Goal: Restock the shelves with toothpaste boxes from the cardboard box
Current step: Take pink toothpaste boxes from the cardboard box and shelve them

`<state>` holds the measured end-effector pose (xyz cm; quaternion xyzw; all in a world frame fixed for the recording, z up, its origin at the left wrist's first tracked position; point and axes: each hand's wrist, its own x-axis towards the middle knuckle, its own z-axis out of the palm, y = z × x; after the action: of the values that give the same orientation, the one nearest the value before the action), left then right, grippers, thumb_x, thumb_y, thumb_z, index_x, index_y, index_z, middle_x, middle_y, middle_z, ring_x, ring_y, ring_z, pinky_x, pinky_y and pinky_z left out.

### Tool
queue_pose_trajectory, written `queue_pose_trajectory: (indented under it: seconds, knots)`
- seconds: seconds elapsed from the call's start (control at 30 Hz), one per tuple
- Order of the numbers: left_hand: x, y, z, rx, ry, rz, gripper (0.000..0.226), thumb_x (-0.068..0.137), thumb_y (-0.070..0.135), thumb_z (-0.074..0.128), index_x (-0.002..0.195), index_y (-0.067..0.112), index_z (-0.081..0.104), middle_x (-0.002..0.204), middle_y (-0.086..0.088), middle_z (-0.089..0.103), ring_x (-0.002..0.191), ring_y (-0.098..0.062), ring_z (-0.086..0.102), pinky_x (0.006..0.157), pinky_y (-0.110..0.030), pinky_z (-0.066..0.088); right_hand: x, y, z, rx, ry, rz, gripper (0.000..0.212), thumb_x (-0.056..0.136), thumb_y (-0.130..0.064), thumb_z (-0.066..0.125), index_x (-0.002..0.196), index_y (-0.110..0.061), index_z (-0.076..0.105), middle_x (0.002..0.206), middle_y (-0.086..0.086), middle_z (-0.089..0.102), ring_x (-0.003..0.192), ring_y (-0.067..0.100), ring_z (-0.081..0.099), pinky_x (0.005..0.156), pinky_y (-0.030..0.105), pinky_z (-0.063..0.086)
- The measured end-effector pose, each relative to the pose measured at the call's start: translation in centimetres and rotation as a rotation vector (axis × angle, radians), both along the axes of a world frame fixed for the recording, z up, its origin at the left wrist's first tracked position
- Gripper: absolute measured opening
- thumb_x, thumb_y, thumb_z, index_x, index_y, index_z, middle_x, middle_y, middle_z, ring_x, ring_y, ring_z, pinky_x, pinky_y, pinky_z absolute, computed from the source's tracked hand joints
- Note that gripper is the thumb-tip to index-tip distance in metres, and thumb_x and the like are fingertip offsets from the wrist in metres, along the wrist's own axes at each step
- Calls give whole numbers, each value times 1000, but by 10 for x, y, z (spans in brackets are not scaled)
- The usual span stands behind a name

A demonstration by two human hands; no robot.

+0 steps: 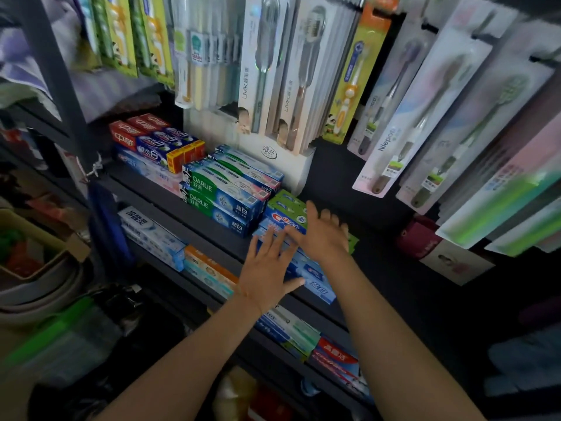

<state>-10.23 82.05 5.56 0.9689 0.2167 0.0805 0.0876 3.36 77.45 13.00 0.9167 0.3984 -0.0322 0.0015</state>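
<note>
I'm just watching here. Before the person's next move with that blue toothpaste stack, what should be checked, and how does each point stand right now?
1. Both hands free of other goods: ok. The left hand and right hand lie flat with straight fingers on the blue toothpaste boxes.
2. Stack flush with the shelf edge: not ok; the front box pokes out past it.
3. Neighbouring Darlie boxes tidy: ok, stacked evenly.
4. Room to push the stack back: cannot tell; the hands hide it.
5. Cardboard box within reach: cannot tell; it is not clearly in view.
</note>
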Motion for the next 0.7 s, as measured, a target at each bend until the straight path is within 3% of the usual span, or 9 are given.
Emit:
queue_pose_trajectory:
  seconds: [0.1,0.2,0.3,0.37,0.5,0.57,0.7]
  knots:
    - [3,-7,-4,38,-72,41,85,87,72,16,156,23,22,163,-10,18,152,-31,10,121,-52,4,4,-3,-5,-30,-74,-4,84,91,-74,33,155,-24,10,149,22,35,133,39,37,106,50,31]
    - [12,-20,-5,27,-32,37,85,87,72,9,157,25,11,164,-8,6,152,-30,3,121,-50,-3,14,-15,-5,-49,-86,1,84,91,-75,32,154,-24,11,145,24,38,129,40,41,105,49,33]
    - [20,-32,-5,-16,0,54,82,89,70,19,153,21,33,157,-13,34,147,-34,26,119,-54,18,22,-24,-5,-68,-91,-1,84,90,-76,32,154,-25,11,146,23,38,129,40,41,105,49,33]
    - [22,-34,-9,2,9,51,80,89,69,22,149,19,42,153,-14,42,144,-35,34,115,-55,29,25,-28,-5,-80,-92,1,85,90,-76,32,154,-26,10,147,23,37,130,40,41,106,50,33]
    - [20,-26,-9,39,43,43,75,90,67,25,144,21,50,150,-13,46,141,-33,39,113,-53,31,28,-26,-4,-81,-88,7,85,90,-75,33,155,-25,8,149,22,35,133,39,38,107,50,32]
    - [18,-16,-8,51,33,56,75,91,67,23,146,21,47,154,-14,41,145,-33,32,116,-54,26,31,-25,-3,-74,-77,4,86,90,-75,36,155,-25,9,149,22,34,134,38,37,107,50,31]
    - [17,-2,-5,89,63,59,81,90,68,11,158,26,8,165,-9,-3,152,-29,-9,122,-50,-7,32,-18,-4,-68,-80,-9,87,89,-76,35,155,-24,9,149,22,34,135,37,35,108,51,28]
